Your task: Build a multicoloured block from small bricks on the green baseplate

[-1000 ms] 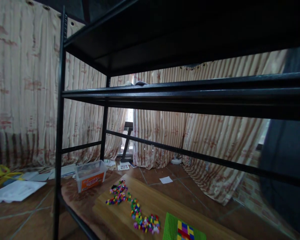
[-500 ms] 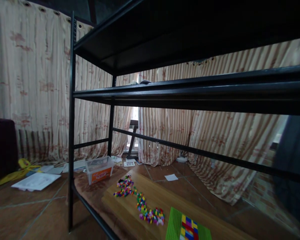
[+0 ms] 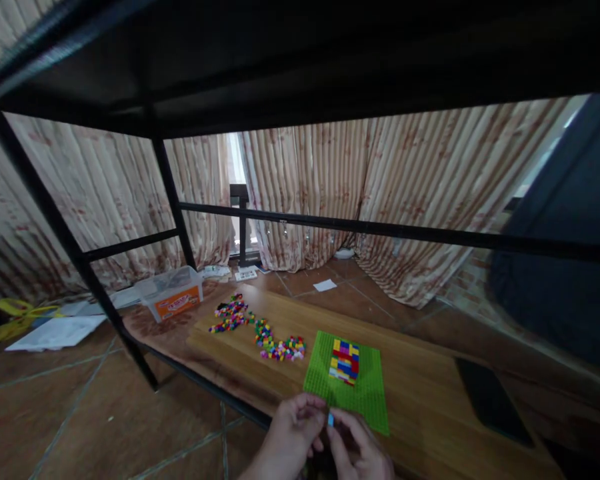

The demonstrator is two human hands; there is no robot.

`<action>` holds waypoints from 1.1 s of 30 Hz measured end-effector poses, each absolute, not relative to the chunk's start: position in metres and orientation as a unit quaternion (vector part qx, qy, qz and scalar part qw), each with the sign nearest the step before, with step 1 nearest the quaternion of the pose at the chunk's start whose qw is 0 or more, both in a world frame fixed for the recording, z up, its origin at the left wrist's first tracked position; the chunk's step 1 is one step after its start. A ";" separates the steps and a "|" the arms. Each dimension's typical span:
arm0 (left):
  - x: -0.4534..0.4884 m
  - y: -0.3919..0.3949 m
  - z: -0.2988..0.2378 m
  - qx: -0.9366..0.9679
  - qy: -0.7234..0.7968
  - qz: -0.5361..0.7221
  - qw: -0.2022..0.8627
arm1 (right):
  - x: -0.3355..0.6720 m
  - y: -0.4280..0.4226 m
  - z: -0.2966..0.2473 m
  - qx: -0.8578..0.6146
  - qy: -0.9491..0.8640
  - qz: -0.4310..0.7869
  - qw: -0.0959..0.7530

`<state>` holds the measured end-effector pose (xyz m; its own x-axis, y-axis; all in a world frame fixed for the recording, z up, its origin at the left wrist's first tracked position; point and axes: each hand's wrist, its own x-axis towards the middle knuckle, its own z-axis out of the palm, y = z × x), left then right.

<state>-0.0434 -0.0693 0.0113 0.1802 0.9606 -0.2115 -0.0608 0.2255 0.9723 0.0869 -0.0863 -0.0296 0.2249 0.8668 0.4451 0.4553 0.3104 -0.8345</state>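
My right hand [image 3: 356, 445] pinches a small light-blue toy brick [image 3: 331, 419] between thumb and finger. Close against it, my left hand [image 3: 296, 432] has its fingers curled together; whatever lies in them, if anything, is hidden. Both hands are just in front of the green baseplate [image 3: 365, 403]. On that plate stands a block of built-up bricks [image 3: 345, 362] in red, blue, yellow and white. Loose small bricks [image 3: 280, 350] of many colours spread over the wooden board [image 3: 420, 393] to the left of the plate.
A clear plastic box [image 3: 177, 295] with an orange label stands at the board's far left. Toward the right end lies a dark flat panel [image 3: 493, 400]. Black metal frame bars [image 3: 400, 230] cross behind and overhead, with curtains [image 3: 310, 167] beyond. White papers [image 3: 325, 285] lie on the tiled floor.
The view has tilted down and come nearer the board. Both my hands have entered at the bottom with the light-blue brick, and the whole green baseplate has come into sight.
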 end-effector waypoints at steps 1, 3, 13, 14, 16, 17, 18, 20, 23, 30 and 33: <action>-0.039 -0.067 0.009 0.472 0.488 0.415 0.606 | 0.097 -0.084 -0.029 -0.565 -0.597 0.193 0.536; -0.031 -0.059 0.002 0.495 0.494 0.406 0.588 | 0.118 -0.075 -0.028 -0.579 -0.602 0.202 0.511; -0.011 -0.017 -0.008 0.654 0.506 0.343 0.445 | 0.159 -0.016 -0.017 -0.617 -0.590 0.173 0.491; -0.010 -0.015 -0.008 0.660 0.510 0.336 0.439 | 0.159 -0.014 -0.017 -0.616 -0.592 0.173 0.490; -0.009 -0.014 -0.008 0.669 0.513 0.320 0.431 | 0.161 -0.011 -0.020 -0.617 -0.592 0.178 0.487; -0.009 -0.014 -0.009 0.675 0.511 0.313 0.430 | 0.161 -0.011 -0.022 -0.618 -0.590 0.181 0.486; -0.009 -0.014 -0.010 0.681 0.507 0.308 0.430 | 0.162 -0.012 -0.024 -0.620 -0.586 0.183 0.488; -0.009 -0.014 -0.011 0.693 0.498 0.302 0.425 | 0.163 -0.014 -0.027 -0.627 -0.571 0.185 0.497; -0.008 -0.013 -0.011 0.710 0.491 0.294 0.410 | 0.164 -0.019 -0.027 -0.637 -0.546 0.187 0.511; -0.012 -0.014 -0.015 0.720 0.486 0.281 0.409 | 0.158 -0.024 -0.020 -0.635 -0.541 0.174 0.523; -0.014 -0.015 -0.017 0.722 0.483 0.282 0.408 | 0.154 -0.023 -0.023 -0.639 -0.531 0.174 0.529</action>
